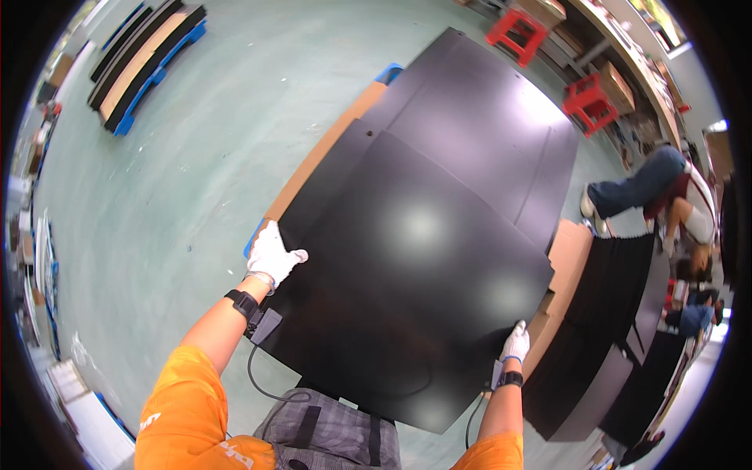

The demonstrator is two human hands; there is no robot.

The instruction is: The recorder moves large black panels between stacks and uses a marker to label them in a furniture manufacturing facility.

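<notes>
A large, glossy black panel (407,313) lies flat in front of me, its near edge close to my waist. My left hand (272,254), in a white glove, grips the panel's left edge, thumb on top and fingers hidden past the rim. On the opposite side my right hand (516,342), gloved too, is closed round the right edge near the front corner. Beyond and under this panel lie other dark panels (493,117), overlapping it at the far side. Brown cardboard (333,145) shows beneath the stack along its left side.
Blue pallet corners poke out under the stack. To the right stand more dark panels (599,290) beside cardboard (568,254). A person (674,192) bends over there. Red stools (517,35) stand at the far right by a bench. Another loaded pallet (149,66) sits far left.
</notes>
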